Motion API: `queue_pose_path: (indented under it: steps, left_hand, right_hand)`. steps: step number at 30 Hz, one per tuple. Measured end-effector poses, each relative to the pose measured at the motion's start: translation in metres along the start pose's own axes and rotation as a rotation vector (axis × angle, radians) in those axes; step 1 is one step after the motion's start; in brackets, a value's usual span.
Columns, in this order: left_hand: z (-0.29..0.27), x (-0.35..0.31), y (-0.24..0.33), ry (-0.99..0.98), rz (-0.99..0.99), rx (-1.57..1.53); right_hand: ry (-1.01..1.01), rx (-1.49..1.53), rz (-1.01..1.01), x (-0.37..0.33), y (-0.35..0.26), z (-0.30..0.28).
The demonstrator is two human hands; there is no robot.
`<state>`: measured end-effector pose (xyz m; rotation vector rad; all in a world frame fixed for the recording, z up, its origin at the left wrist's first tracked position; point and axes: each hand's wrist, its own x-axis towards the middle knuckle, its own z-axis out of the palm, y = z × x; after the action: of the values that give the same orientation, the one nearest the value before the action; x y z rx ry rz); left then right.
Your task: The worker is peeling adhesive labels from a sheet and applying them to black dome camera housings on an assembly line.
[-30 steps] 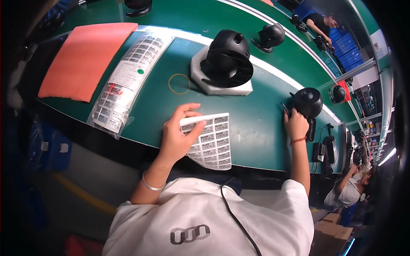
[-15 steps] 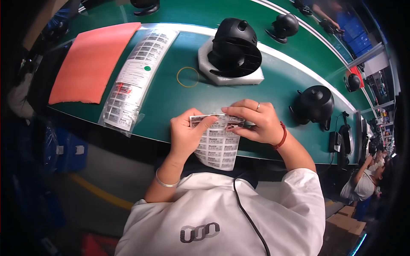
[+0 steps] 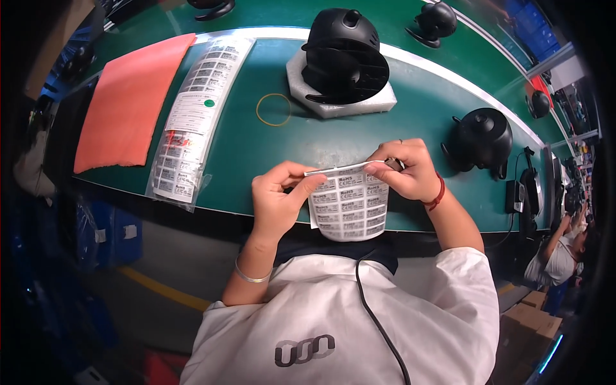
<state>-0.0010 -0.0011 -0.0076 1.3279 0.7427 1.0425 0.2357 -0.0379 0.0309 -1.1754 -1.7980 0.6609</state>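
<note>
In front of my body hangs a sheet of printed labels point(image 3: 350, 208), white with rows of small grey and black stickers. Its upper edge is folded over and runs between both hands. My left hand point(image 3: 277, 200) is closed, pinching that edge at the left between thumb and fingers. Closed too, my right hand point(image 3: 414, 172) grips the right end of the same edge. A small dark bit shows by the right fingers; I cannot make out what it is. The sheet's lower part curves down past the table edge.
Beyond the hands, a large black rounded housing point(image 3: 346, 61) rests on a white foam block point(image 3: 359, 112). A yellow rubber band point(image 3: 274, 124), a bagged label stack point(image 3: 186, 154) and an orange foam sheet point(image 3: 122, 115) lie leftward. Another black housing point(image 3: 484, 138) stands at right, near a black adapter point(image 3: 514, 196).
My right hand has moved right along the top edge, from the middle to the right end. The sheet is now spread wider and its fold is pulled straight. The view has shifted slightly.
</note>
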Motion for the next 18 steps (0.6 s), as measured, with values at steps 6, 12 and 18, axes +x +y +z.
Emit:
queue_pose_path:
  steps: [6,12,18]
  left_hand:
    - [0.001,0.002,-0.004,0.049,0.123,0.013]
    - [0.003,0.001,-0.002,0.064,0.095,0.107]
    - [0.008,0.007,-0.003,0.131,0.072,0.046]
  right_hand:
    - [0.145,0.039,-0.087,-0.005,0.017,-0.007]
    - [0.6,0.018,0.132,-0.004,-0.005,-0.024]
    - [0.409,0.385,0.231,0.004,-0.014,-0.028]
